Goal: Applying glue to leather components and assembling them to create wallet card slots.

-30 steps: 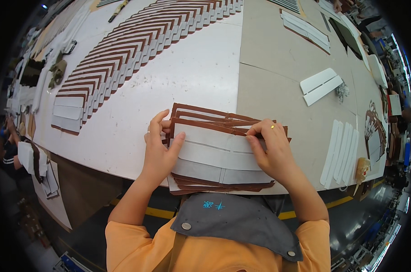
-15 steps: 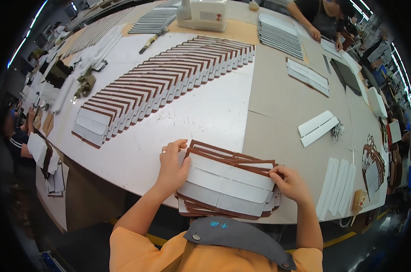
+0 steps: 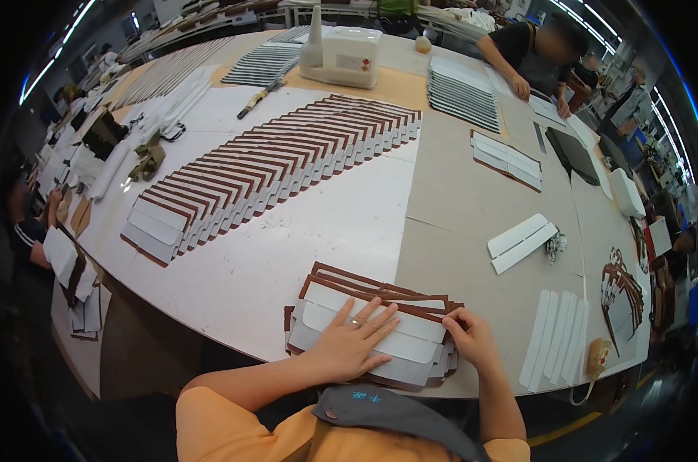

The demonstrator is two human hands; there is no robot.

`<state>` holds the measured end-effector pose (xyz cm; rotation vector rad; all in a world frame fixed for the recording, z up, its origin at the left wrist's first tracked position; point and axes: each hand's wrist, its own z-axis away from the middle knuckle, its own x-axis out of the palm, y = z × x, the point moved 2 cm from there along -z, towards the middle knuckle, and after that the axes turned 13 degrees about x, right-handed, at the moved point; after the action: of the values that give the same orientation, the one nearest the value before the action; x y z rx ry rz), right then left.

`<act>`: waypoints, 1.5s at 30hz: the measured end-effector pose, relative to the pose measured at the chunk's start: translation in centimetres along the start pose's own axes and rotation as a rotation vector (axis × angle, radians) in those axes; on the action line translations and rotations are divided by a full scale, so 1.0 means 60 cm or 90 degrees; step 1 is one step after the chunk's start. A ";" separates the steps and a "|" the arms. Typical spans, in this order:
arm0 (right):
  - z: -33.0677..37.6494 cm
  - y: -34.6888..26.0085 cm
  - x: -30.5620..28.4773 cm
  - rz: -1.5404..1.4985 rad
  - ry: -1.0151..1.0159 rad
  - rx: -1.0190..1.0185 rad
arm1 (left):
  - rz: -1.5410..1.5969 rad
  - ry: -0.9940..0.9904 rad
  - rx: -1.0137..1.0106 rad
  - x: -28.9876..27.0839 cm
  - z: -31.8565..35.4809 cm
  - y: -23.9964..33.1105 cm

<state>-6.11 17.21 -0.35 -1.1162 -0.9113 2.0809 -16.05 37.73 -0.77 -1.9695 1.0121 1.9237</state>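
Brown-edged panels lie stacked at the near edge of the table, partly hidden under the left hand, fingers spread; the right hand pinches a corner, exact layer unclear.

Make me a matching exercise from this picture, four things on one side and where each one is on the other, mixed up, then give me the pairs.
Column one
1. Left hand
2. Right hand
3. Row of brown-edged panels
4. Plain white strips

Column two
A. Side by side, beyond the right hand toward the picture's right
B. Overlapping diagonally on the white tabletop
C. Fingers spread over the top of the stack
D. Fingertips at the stack's upper right corner

Pairs: 1-C, 2-D, 3-B, 4-A
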 end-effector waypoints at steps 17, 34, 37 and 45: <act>0.033 -0.071 -0.061 -0.220 -0.110 -0.056 | 0.214 0.306 -0.400 -0.072 0.058 -0.104; -0.364 -0.028 -0.387 -0.322 0.254 0.004 | 0.519 0.397 -0.159 -0.033 -0.435 -0.312; -0.453 -0.031 -0.426 -0.229 0.384 -0.015 | 0.422 0.442 -0.153 -0.027 -0.514 -0.342; -0.573 0.022 -0.451 0.032 0.562 0.083 | 0.145 0.402 -0.130 0.016 -0.586 -0.346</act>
<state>36.03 5.73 -3.24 -1.7593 -0.3045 1.3912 24.35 32.21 -3.63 -2.7846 1.2652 1.5706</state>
